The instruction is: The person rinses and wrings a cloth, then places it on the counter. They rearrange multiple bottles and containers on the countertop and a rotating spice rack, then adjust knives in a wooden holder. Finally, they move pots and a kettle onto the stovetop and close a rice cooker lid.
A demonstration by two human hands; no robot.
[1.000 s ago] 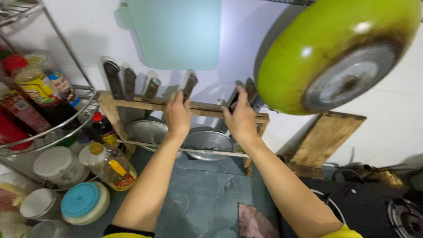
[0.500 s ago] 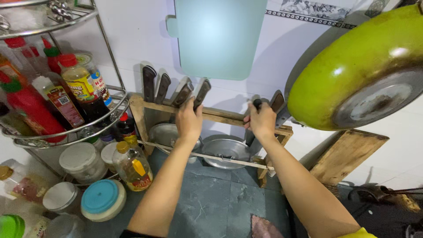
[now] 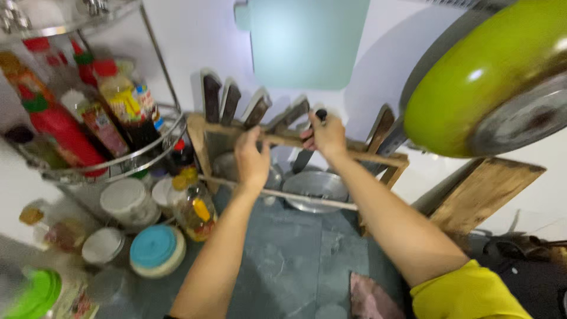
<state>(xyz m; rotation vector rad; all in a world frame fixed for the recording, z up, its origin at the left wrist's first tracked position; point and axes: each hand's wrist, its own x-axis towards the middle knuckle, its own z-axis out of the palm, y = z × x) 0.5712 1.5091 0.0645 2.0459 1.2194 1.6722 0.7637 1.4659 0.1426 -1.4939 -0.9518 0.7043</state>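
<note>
The right hand (image 3: 326, 134) is closed on a black knife handle (image 3: 319, 116) in the wooden rack (image 3: 378, 158); the left hand (image 3: 253, 160) grips the rack's rail. Drawing the knife seems under way; a straight pull upward is needed.

Rough wooden knife rack (image 3: 295, 142), glossy green pan (image 3: 472, 88), metal bowl (image 3: 316, 189)

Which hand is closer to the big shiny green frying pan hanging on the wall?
Right. The right hand grips a black knife handle nearer the green frying pan; the left hand rests on the wooden rack, farther away.

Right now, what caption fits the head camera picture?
Right hand lifts a knife from the wooden rack; left hand steadies it.
</note>
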